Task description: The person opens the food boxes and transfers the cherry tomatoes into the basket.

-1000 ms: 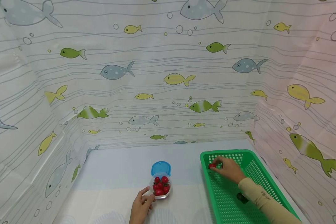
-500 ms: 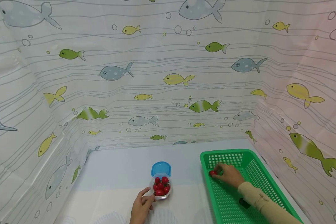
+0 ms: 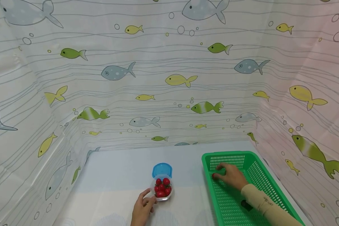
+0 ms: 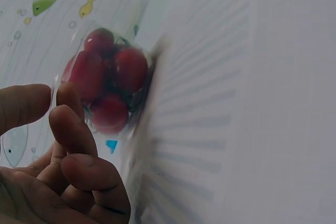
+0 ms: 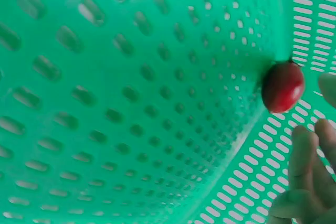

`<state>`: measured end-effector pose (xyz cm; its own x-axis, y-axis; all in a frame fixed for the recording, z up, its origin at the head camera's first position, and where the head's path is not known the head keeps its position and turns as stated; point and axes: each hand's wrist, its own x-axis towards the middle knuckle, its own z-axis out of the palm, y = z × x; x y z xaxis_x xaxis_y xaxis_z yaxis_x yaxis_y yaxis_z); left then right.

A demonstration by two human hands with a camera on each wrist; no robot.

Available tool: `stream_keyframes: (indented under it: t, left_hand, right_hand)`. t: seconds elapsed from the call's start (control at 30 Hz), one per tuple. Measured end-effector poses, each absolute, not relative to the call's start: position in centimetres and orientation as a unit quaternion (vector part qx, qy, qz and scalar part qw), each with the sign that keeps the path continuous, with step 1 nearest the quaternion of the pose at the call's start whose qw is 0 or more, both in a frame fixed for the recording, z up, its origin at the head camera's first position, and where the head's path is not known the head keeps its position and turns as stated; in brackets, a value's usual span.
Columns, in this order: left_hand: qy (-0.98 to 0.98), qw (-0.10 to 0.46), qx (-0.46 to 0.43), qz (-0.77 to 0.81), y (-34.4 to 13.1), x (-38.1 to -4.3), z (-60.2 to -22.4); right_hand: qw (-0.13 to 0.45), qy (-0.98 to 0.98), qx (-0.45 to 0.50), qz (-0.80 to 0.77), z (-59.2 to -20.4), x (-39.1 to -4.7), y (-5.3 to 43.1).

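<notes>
A small clear plastic container (image 3: 163, 198) full of cherry tomatoes (image 3: 161, 187) stands on the table with its blue lid (image 3: 162, 170) folded back. My left hand (image 3: 142, 208) holds its near left side between thumb and forefinger. In the left wrist view the tomatoes (image 4: 107, 80) show through the clear wall. My right hand (image 3: 232, 177) is inside the green basket (image 3: 210, 185), fingers spread. Just beyond its fingertips a single cherry tomato (image 5: 283, 86) lies on the basket floor by the left wall, apart from the fingers in the right wrist view.
The perforated basket takes up the right side of the table (image 3: 115, 175). A dark object (image 3: 246, 205) shows under the right sleeve. Fish-patterned sheeting (image 3: 175, 103) rises behind and along both sides.
The right hand lowered the cherry tomato toward the basket floor, then let it go and spread its fingers. The left hand and the container have stayed in place.
</notes>
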<state>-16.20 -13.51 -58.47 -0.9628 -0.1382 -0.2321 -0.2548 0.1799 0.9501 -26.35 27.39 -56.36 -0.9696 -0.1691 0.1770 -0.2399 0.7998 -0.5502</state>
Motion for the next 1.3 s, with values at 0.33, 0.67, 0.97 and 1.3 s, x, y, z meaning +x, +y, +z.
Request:
stream_keyframes:
  t: [0.33,0.67,0.97,1.3]
  left_hand:
    - [0.762,0.054,-0.125,0.633,-13.5,-16.2,-58.6]
    - [0.763,0.054,-0.12,0.633,-13.4,-16.2,-58.5]
    - [0.769,0.048,-0.124,0.625,-13.4,-16.4,-58.3]
    - [0.77,0.051,-0.126,0.624,-13.6,-16.2,-58.4]
  right_hand:
    - [0.195,-0.918,0.15,0.312,-53.4,-26.1,26.1]
    - [0.228,-0.886,0.218,0.339,-49.1,-25.9,21.2]
    - [0.15,-0.904,0.266,0.298,-46.4,-25.3,16.4]
    - [0.053,-0.917,0.299,0.259,-46.3,-24.8,13.0]
